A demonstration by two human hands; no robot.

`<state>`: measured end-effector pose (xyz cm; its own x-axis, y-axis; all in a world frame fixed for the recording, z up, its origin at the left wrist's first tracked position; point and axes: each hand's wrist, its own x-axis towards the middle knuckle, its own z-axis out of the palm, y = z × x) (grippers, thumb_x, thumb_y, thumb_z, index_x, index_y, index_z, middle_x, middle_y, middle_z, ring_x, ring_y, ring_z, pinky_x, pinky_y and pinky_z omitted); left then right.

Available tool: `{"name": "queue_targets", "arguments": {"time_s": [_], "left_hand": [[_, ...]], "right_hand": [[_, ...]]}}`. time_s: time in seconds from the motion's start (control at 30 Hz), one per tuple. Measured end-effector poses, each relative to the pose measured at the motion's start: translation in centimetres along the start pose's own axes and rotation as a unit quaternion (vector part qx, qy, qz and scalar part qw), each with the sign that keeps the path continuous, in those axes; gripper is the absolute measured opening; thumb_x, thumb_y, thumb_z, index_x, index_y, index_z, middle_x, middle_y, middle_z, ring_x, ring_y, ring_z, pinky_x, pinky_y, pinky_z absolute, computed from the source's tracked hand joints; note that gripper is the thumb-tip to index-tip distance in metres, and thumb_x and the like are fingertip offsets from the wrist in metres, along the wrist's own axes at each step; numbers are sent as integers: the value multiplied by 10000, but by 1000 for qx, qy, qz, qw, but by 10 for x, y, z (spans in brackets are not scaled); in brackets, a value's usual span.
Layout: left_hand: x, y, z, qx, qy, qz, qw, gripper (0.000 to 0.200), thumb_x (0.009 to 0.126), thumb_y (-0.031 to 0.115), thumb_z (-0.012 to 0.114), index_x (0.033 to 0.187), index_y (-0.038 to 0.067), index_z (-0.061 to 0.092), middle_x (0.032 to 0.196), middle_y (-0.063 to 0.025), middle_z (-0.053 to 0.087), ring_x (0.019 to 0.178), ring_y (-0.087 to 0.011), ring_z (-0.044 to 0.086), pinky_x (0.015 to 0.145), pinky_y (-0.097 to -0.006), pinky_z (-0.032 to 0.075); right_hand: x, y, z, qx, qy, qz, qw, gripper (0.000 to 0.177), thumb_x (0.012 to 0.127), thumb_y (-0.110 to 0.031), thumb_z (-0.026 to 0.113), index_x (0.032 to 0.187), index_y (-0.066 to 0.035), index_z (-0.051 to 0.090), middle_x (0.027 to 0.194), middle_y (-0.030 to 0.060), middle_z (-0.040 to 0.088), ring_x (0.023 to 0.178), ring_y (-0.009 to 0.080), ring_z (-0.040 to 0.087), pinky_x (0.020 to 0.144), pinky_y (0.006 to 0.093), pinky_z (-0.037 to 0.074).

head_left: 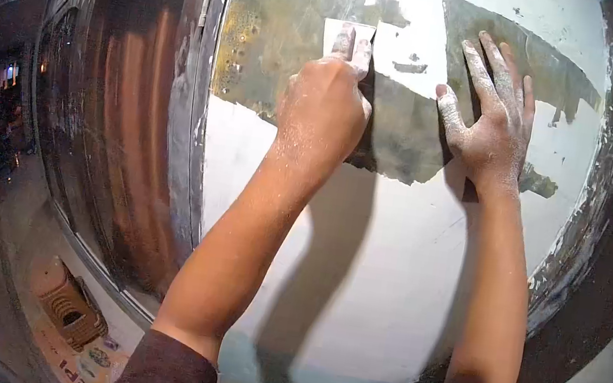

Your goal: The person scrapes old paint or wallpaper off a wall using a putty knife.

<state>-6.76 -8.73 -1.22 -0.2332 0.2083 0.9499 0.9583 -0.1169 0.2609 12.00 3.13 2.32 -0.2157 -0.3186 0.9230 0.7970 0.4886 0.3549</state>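
Observation:
My left hand (324, 108) grips a small putty scraper (349, 41), its pale blade pressed against a wall panel (390, 266) where white coating gives way to a bare greenish-grey patch (400, 138). My right hand (493, 116) lies flat on the same panel with fingers spread, resting on the bare patch to the right of the scraper. White dust covers both hands.
A dark brown wooden door (127, 127) with a metal frame (191, 120) stands left of the panel. Below left on the floor sit a stack of brown plastic stools (67, 303) and a printed sheet (82, 368). A dim corridor (3, 117) runs off far left.

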Motion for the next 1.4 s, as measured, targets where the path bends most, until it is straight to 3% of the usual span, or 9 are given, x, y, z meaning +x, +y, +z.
{"name": "queue_targets", "arguments": {"time_s": [0.23,0.3,0.37,0.43,0.57,0.63,0.7,0.77,1.4], "left_hand": [[9,-8,5,1,24,40,999,243,854,19,541,948,-32,760,953,-272,726,929,-487,721,870,-563,571],[12,-15,10,18,1,33,999,272,848,16,553,1012,-33,764,1133,-271,729,941,-482,721,898,-550,573],[1,-20,13,-13,54,77,995,537,809,-8,605,1330,72,710,1293,-249,684,1024,-444,706,930,-501,568],[-22,-17,11,32,14,57,998,621,811,-14,629,1420,103,659,1599,-142,486,1130,-391,708,979,-456,572],[-62,-21,28,-34,10,51,998,724,778,-49,672,1479,121,612,1605,-131,485,1228,-359,680,1000,-410,579],[-63,-23,34,-22,30,61,997,660,827,-8,623,1473,131,619,1614,-88,494,1024,-360,742,831,-471,617],[-56,-21,35,-16,22,55,998,670,820,-5,625,1476,132,618,1617,-78,491,1023,-360,743,842,-465,617],[-50,-18,32,-15,21,57,998,730,768,-31,662,1478,128,615,1600,-135,488,1174,-362,701,983,-416,578],[-51,-11,31,-2,36,34,999,668,791,-27,640,1443,119,647,1593,-112,503,1162,-359,708,985,-413,582]], "right_hand": [[0,0,0,-4,0,1,1000,607,917,-459,718,1456,-193,632,1627,11,483,1512,274,413,1281,549,249],[0,0,0,2,-3,5,1000,614,916,-460,719,1463,-196,627,1626,8,484,1512,269,413,1284,544,244],[1,1,0,-2,1,4,1000,614,917,-461,714,1465,-197,626,1626,6,484,1510,259,415,1285,538,243],[0,1,1,-10,-7,5,1000,613,927,-471,697,1474,-206,619,1627,2,484,1511,258,415,1284,541,243],[1,1,0,2,-2,7,1000,610,928,-480,694,1471,-211,623,1627,3,484,1514,262,412,1286,536,239],[1,0,0,-2,-6,7,1000,610,926,-478,698,1471,-213,623,1625,4,486,1513,262,415,1286,539,234],[0,0,1,0,-1,5,1000,608,926,-475,697,1469,-211,624,1622,7,491,1514,260,415,1285,538,235],[1,0,-1,-3,-1,8,1000,603,933,-476,687,1471,-213,623,1620,6,494,1519,257,408,1291,534,230],[0,0,0,-7,-2,9,1000,600,934,-495,679,1468,-225,627,1627,9,487,1516,250,416,1289,526,236]]}}
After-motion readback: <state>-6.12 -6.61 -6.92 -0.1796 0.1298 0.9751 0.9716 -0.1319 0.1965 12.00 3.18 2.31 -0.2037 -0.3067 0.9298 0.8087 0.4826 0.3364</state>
